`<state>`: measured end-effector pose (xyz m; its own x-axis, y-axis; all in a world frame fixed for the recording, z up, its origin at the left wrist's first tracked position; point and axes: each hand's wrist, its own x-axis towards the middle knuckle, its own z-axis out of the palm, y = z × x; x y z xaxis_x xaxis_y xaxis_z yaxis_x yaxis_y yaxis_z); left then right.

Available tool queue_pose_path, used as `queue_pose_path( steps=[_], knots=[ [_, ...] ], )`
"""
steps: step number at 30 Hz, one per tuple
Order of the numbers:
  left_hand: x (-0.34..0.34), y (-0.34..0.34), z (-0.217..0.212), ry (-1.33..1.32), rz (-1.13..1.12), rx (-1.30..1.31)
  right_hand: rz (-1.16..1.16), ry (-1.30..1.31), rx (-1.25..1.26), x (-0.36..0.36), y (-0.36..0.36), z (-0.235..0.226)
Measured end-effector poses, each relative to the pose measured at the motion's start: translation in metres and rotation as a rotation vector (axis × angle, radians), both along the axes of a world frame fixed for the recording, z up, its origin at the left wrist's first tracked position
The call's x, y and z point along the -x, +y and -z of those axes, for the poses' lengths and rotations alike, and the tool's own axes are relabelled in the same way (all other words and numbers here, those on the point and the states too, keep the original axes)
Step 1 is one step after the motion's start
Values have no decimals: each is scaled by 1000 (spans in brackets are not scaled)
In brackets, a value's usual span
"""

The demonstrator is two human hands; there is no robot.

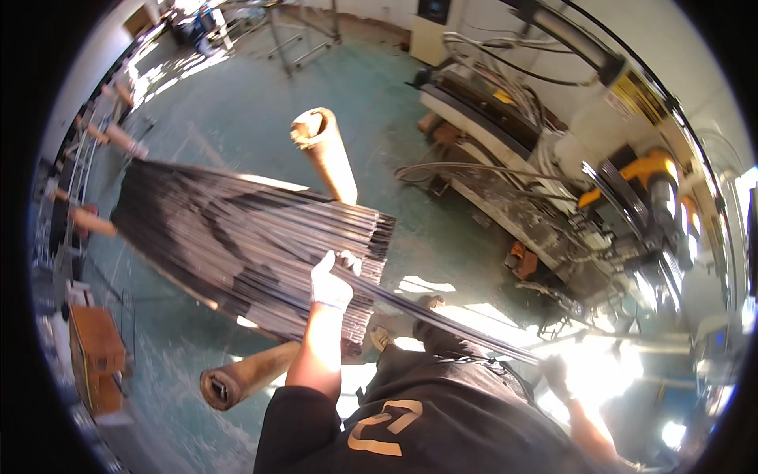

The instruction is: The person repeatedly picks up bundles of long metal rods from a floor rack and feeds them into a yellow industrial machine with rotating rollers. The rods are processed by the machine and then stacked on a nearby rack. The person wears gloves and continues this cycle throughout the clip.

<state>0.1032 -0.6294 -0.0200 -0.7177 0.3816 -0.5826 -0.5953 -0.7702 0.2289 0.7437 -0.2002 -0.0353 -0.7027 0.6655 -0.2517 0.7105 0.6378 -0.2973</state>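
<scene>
My left hand (332, 286), in a white glove, is closed around a few long, thin dark strips (442, 319) at the near end of a broad stack. These held strips run slantwise across the front of my body to my right hand (557, 377). It grips their other end at the lower right, partly washed out by glare. Beneath my left hand lies the wide stack of long dark strips (260, 237), side by side, stretching away to the left. Their near ends are uneven.
Brown rolled tubes stick out from under the stack, one on the far side (330, 158) and one on the near side (249, 375). On the right stands a machine (505, 126) with cables and a yellow part (643, 170). A brown box (99, 340) is at the left.
</scene>
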Motion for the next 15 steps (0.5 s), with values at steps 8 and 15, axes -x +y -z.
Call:
queue_pose_path(
  steps=[8,15],
  knots=[
    [-74,133,-118,78,239,70,180,-8,-130,5,84,-91],
    [-45,262,-277,624,293,133,829,505,-384,-49,218,-126]
  ],
)
